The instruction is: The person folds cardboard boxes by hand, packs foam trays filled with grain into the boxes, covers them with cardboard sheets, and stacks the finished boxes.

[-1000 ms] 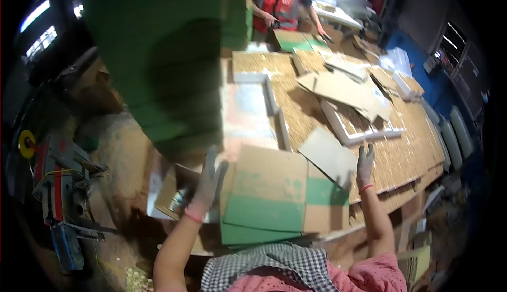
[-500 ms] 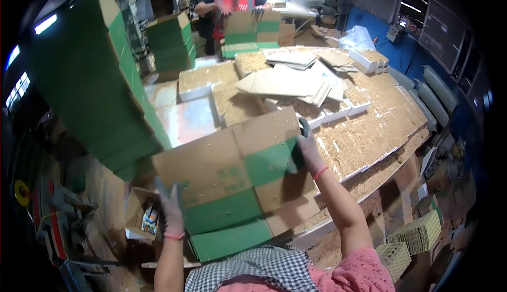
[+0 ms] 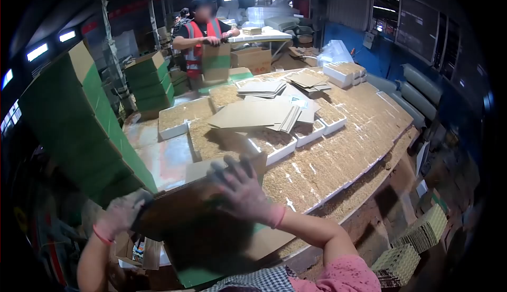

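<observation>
A green and brown cardboard box (image 3: 206, 228) stands tilted in front of me, its near side dark in shadow. My left hand (image 3: 122, 214), in a pale glove with grey fingertips, is closed round the box's left end. Across its upper right part lies my right hand (image 3: 243, 192), gloved the same way, with the fingers spread and smeared by motion. Whether the right palm presses on the cardboard cannot be made out. Below my left hand is a small open carton (image 3: 152, 252) with colourful small items inside.
Tall stacked green cartons (image 3: 79, 128) rise at the left. White foam trays (image 3: 274, 152) filled with brown grainy material cover the table, with loose cardboard sheets (image 3: 253, 113) on top. Across the table, a person in a red vest (image 3: 198, 44) handles another carton (image 3: 216, 62). Egg-tray-like stacks (image 3: 422, 228) lie at right.
The box has folded or turned from a flat spread to a shadowed upright side. My left hand moved left, my right hand inward and down. The other person's carton now stands narrower.
</observation>
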A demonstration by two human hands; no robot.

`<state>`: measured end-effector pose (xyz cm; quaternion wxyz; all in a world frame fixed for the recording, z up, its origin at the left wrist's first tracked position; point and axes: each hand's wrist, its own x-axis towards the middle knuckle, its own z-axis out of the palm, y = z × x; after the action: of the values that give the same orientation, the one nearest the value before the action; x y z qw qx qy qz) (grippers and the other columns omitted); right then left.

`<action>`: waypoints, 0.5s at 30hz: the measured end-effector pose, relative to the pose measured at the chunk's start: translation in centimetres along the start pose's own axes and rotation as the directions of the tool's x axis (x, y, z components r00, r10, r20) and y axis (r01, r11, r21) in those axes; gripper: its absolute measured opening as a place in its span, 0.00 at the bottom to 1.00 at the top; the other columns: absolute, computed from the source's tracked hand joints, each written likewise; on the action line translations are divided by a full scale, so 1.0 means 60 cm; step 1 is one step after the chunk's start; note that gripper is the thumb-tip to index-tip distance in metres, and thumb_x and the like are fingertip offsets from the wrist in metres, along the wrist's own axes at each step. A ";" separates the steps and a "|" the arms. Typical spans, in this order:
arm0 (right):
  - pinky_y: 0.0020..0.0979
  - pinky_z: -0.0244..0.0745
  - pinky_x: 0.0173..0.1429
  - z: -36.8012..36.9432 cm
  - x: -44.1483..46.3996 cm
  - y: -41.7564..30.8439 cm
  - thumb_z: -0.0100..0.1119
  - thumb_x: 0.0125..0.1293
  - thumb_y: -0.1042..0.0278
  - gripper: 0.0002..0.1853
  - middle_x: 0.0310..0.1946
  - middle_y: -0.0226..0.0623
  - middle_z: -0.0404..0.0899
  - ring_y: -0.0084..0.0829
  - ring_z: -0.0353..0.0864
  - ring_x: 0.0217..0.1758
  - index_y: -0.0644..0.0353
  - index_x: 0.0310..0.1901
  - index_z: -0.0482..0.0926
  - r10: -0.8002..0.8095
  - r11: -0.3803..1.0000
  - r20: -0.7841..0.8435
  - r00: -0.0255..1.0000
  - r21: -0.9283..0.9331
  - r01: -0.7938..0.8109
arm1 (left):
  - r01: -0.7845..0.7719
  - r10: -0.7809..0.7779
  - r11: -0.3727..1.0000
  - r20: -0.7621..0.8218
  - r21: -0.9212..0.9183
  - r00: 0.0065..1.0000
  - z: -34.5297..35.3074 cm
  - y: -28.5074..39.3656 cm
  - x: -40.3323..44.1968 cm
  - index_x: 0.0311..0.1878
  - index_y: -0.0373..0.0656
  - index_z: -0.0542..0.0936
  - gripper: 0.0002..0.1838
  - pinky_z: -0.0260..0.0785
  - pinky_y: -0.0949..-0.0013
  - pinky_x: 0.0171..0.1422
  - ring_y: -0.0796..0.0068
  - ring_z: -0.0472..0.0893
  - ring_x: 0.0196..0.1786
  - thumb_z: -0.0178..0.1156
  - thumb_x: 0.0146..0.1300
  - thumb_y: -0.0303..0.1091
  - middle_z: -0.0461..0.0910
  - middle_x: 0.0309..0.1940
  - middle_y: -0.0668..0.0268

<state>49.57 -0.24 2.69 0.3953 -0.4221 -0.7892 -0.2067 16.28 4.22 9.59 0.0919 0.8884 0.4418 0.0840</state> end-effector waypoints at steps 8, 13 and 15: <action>0.51 0.61 0.68 -0.081 0.004 0.053 0.58 0.59 0.53 0.16 0.23 0.37 0.74 0.40 0.77 0.39 0.59 0.26 0.77 -0.179 0.620 -0.015 0.984 0.775 0.125 | 0.088 -0.115 0.919 -0.047 -0.385 0.992 0.021 0.008 0.019 0.59 0.34 0.72 0.21 0.73 0.63 0.52 0.61 0.81 0.47 0.57 0.64 0.34 0.79 0.45 0.51; 0.46 0.60 0.70 0.072 -0.065 0.006 0.57 0.63 0.46 0.20 0.47 0.41 0.74 0.45 0.74 0.55 0.54 0.46 0.80 -0.201 0.671 0.204 0.958 0.741 -0.017 | -0.533 0.442 0.805 -0.335 -0.263 0.832 0.113 0.162 0.049 0.65 0.37 0.69 0.31 0.55 0.49 0.73 0.49 0.67 0.68 0.59 0.60 0.40 0.66 0.65 0.48; 0.49 0.56 0.71 0.050 0.028 0.048 0.55 0.65 0.46 0.24 0.57 0.47 0.69 0.48 0.68 0.63 0.55 0.55 0.75 -0.243 0.946 -0.018 0.970 0.215 0.242 | -0.906 0.900 0.422 -0.133 0.025 0.415 0.119 0.231 0.076 0.65 0.37 0.70 0.30 0.51 0.44 0.75 0.47 0.66 0.68 0.58 0.62 0.43 0.65 0.66 0.50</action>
<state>50.08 4.19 2.19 0.4070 -0.2774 -0.8544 -0.1653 31.32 -0.98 6.29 0.0266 0.9766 -0.1021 0.1872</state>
